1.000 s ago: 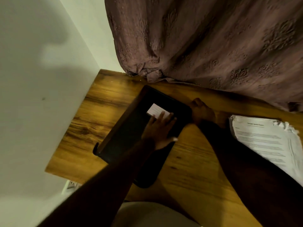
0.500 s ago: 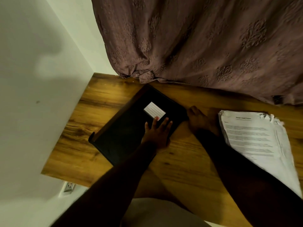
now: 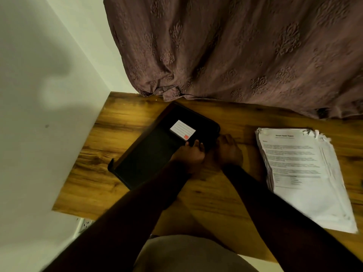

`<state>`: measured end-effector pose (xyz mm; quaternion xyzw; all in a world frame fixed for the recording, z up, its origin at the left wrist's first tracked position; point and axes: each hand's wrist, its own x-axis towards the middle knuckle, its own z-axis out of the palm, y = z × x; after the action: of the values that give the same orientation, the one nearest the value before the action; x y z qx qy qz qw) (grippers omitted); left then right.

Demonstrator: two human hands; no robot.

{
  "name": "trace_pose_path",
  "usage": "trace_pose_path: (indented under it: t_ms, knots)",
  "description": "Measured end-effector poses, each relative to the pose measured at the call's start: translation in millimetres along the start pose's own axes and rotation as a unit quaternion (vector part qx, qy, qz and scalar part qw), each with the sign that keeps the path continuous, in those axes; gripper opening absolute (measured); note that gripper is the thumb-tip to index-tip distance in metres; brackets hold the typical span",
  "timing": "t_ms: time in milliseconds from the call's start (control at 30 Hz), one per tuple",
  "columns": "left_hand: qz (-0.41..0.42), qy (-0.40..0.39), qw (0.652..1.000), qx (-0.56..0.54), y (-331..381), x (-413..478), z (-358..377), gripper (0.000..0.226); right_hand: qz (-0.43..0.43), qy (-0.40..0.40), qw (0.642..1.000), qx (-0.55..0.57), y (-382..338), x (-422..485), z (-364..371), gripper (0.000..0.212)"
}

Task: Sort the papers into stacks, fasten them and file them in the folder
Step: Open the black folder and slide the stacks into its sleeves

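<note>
Lying shut, the folder point(image 3: 149, 154) is gripped at its edge by the left hand point(image 3: 190, 154), likely for opening; fingers of the right hand point(image 3: 228, 150) cannot be made out.

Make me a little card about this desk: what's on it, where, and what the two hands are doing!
desk: wooden table, against a white wall and a curtain
folder: black folder, closed, lying slanted on the left, white label on its cover
papers: one thick stack of papers, on the right, apart from the folder
hands: left hand on the folder's right edge below the label; right hand beside that corner; grips too dark to tell
</note>
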<state>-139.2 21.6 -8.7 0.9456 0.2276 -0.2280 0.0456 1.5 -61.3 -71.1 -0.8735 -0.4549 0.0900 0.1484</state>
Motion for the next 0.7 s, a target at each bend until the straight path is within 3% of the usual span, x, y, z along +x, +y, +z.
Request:
trace_pose_path:
  t_ms: [200,300,467,600,700]
  knots:
    - [0.024,0.066,0.996,-0.059,1,8,3,0.038,-0.056,0.027,0.998,-0.008,1,-15,13,0.034]
    - [-0.005,0.099,0.987,-0.127,-1,1,0,0.041,-0.071,0.031,0.997,-0.014,3,-25,20,0.039]
    - [-0.047,0.118,0.984,-0.123,-48,-31,12,0.084,-0.02,-0.015,1.0,0.003,-4,-30,15,0.025]
    - [-0.056,-0.007,0.993,-0.108,-96,-60,37,0.117,-0.016,-0.018,1.0,0.001,-7,-30,9,0.028]
    - [0.006,-0.072,0.996,-0.06,-118,-82,58,0.136,-0.015,-0.02,1.0,0.011,-7,-30,8,0.025]
